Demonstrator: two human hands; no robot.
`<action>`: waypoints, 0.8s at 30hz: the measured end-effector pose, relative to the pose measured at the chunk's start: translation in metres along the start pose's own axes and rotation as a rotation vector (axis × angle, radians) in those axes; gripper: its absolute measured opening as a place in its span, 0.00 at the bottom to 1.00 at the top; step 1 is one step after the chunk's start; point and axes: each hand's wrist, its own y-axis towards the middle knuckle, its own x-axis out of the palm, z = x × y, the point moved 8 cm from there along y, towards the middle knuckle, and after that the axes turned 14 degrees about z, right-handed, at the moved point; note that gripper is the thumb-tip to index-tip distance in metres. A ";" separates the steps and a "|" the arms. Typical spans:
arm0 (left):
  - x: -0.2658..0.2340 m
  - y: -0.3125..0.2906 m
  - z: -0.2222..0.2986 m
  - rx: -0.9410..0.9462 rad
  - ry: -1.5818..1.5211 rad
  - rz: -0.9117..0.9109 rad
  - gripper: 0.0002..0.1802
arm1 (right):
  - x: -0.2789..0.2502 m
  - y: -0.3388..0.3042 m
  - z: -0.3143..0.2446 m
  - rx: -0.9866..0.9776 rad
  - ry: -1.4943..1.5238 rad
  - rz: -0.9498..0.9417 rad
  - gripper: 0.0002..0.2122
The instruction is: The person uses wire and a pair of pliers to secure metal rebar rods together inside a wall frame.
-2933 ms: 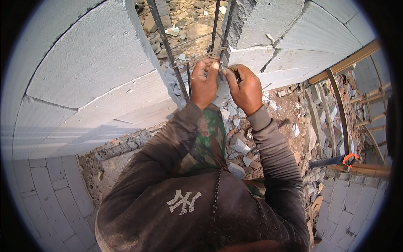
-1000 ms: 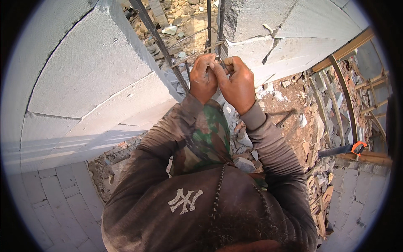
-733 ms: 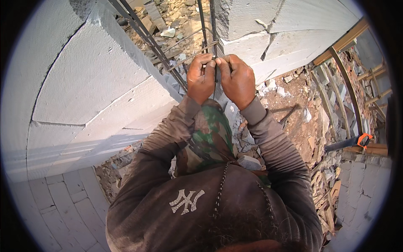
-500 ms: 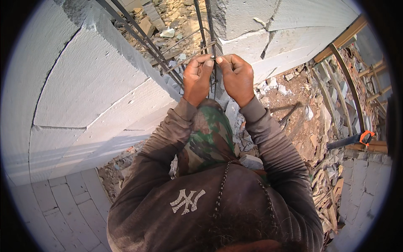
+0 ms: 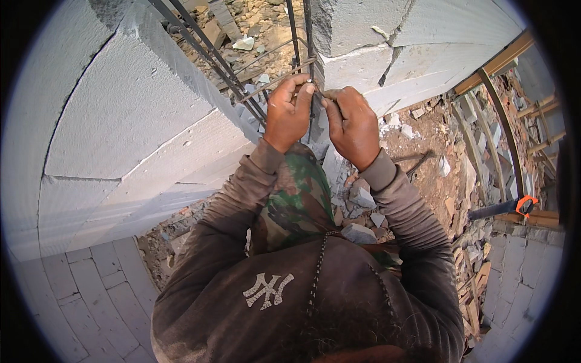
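In the head view, both hands meet near the top centre of the frame, close together, their fingertips only a narrow gap apart. The left hand (image 5: 288, 115) has its fingers curled and its thumb raised beside them, the tips at an upright steel bar (image 5: 309, 33). The right hand (image 5: 355, 130), slightly lower and to the right, brings thumb and forefinger nearly together, the other fingers bent in. Something thin and dark shows between the two sets of fingertips; it is too small to identify, and whether either hand is clamped on it I cannot tell. A thin cross rod (image 5: 266, 87) slants just above the left hand. Pale blocks (image 5: 133, 103) fill the upper left; an orange-handled saw (image 5: 493, 210) lies at the right.
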 end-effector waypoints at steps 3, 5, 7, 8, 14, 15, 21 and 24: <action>-0.002 0.002 0.012 0.186 0.183 0.033 0.12 | 0.004 0.012 -0.001 -0.233 -0.037 -0.037 0.09; -0.003 0.003 0.017 0.241 0.213 0.016 0.11 | 0.006 0.014 0.002 -0.260 0.036 -0.015 0.10; -0.003 0.005 0.020 0.274 0.224 0.002 0.10 | 0.007 0.011 0.004 -0.252 0.059 0.025 0.10; -0.003 0.005 0.021 0.285 0.218 -0.001 0.10 | 0.007 0.008 0.003 -0.243 0.055 0.059 0.10; -0.004 0.005 0.021 0.309 0.201 -0.024 0.11 | 0.013 -0.006 0.004 -0.151 0.041 0.216 0.07; -0.004 0.006 0.020 0.310 0.198 -0.027 0.11 | 0.014 -0.007 0.005 -0.130 0.037 0.222 0.06; -0.005 0.010 0.012 0.198 0.157 -0.055 0.11 | 0.017 -0.007 0.009 0.028 0.070 0.341 0.03; -0.004 0.008 0.022 0.296 0.171 -0.038 0.11 | 0.022 -0.012 0.023 0.317 0.102 0.366 0.04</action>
